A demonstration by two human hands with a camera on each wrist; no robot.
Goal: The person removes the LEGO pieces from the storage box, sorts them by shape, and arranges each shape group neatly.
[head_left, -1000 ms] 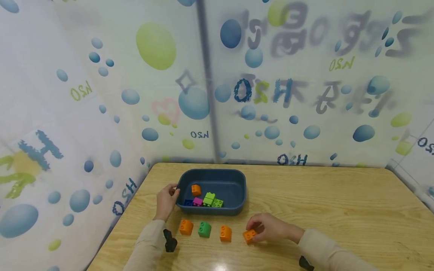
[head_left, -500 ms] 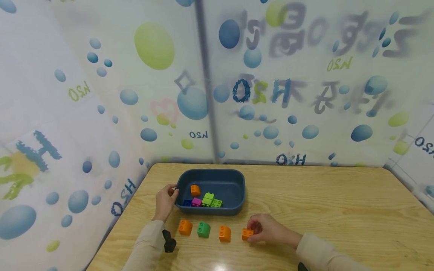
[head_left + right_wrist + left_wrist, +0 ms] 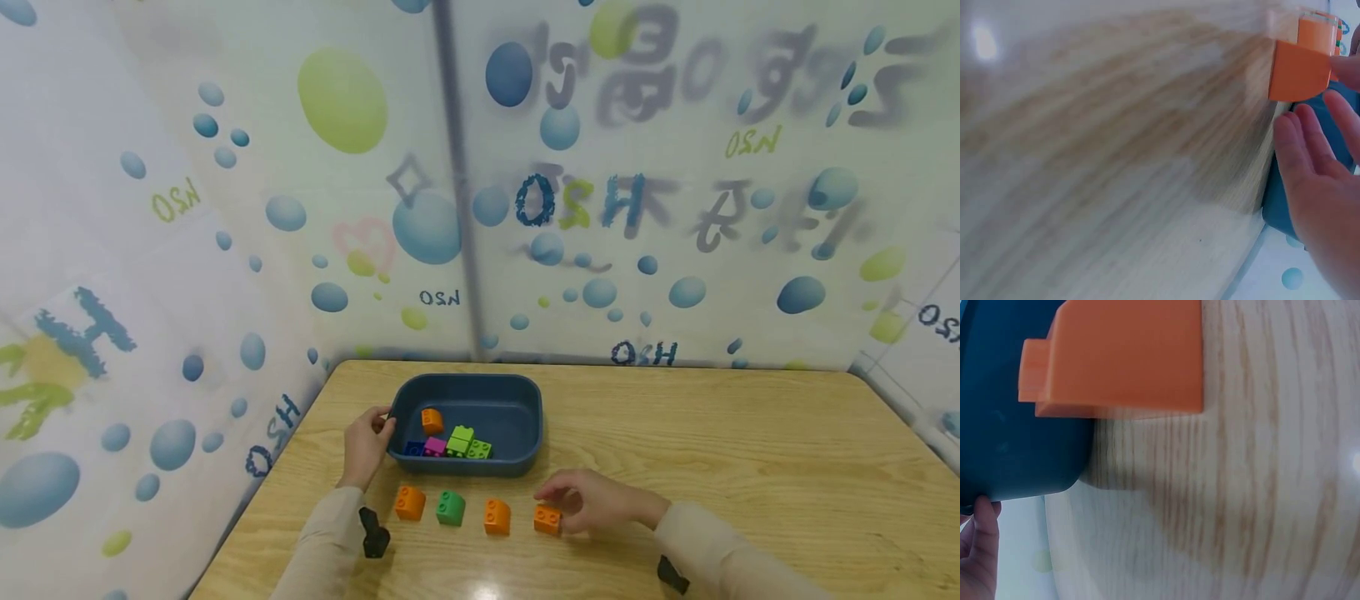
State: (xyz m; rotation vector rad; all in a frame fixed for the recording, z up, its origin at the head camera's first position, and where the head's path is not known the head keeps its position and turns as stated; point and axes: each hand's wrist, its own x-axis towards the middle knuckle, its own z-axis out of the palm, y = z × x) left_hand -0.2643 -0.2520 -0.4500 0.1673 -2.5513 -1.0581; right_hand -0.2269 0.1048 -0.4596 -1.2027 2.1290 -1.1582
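Bubble-printed curtains are standing behind the wooden bench. Left hand is gripping the left rim of the blue tub. Right hand is resting with loose fingers against the rightmost orange block, lying near the tub.

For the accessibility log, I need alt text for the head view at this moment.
A person's right hand touches the rightmost orange brick in a row of four bricks on a wooden table, while the left hand holds the rim of a dark blue bin. The bin holds more bricks; bubble-patterned curtains stand behind.
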